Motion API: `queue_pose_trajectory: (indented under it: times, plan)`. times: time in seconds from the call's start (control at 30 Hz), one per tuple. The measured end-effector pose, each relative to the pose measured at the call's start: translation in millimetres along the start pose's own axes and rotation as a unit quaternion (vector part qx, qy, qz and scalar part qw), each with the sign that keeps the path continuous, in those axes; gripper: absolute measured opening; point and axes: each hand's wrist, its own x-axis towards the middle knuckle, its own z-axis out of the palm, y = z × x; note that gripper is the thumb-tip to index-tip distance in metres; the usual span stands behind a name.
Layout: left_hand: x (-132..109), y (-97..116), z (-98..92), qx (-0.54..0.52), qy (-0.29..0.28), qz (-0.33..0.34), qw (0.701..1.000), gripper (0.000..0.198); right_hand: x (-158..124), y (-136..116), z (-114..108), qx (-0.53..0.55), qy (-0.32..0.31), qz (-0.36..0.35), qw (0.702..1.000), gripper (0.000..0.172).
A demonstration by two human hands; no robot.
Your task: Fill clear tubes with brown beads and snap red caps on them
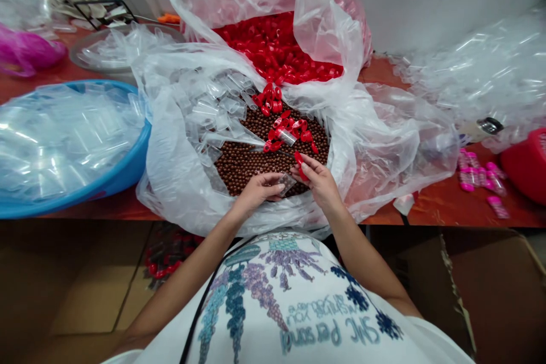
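Observation:
My left hand (259, 194) is closed on a clear plastic tube (287, 183) just above the near edge of a heap of small round brown balls (241, 166). In my right hand (321, 181), pinched between thumb and fingers, is a red cap (300, 164). The two hands are close together, with the tube's end near the cap. Beyond them, several loose red caps (285, 123) and a tube lie on the balls. Clear empty tubes (219, 101) are piled at the left of the heap. A clear pointed piece (239, 135) reaches across the balls.
A white plastic bag (164, 142) surrounds the balls; behind it stands a bag of red caps (273, 42). A blue basin (143, 145) of clear bags is left. Pink-capped tubes (475, 170) and a red container (526, 165) sit right. Cardboard boxes (499, 290) stand below the table.

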Motion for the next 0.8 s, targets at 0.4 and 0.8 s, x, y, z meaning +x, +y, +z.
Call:
queue_pose_trajectory:
  times: [0.4, 0.8]
  plan:
    - [-1.0, -6.0, 5.3, 0.003, 0.006, 0.015, 1.000, 0.039, 2.6, 7.7, 10.7, -0.142, -0.106, -0.046, 0.983, 0.040]
    - [-2.0, -8.2, 2.7, -0.041, 0.040, 0.039, 0.998, 0.049, -5.9, 9.1, 10.5, -0.283, -0.083, -0.117, 0.948, 0.043]
